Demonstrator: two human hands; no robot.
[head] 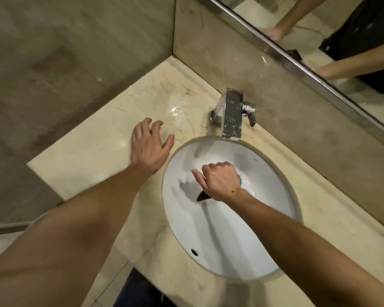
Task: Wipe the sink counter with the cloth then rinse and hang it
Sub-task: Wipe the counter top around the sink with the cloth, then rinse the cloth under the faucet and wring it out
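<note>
My right hand [220, 183] is curled into a fist over the white sink basin [226, 240], gripping a dark cloth [203, 196]; only a small brown corner of the cloth shows below the fist. My left hand [150, 145] rests on the beige marble counter [93, 165] left of the basin, fingers spread and bent at the tips, holding nothing. A wet patch [175, 109] shines on the counter just beyond the left fingers. The chrome faucet [232, 114] stands behind the basin, with no water stream visible.
A mirror [333, 34] with a metal frame runs along the back right and reflects my arms. A marble backsplash [231, 58] and a tiled wall [64, 63] close in the corner. The counter's left edge [38, 173] drops off beside my left forearm.
</note>
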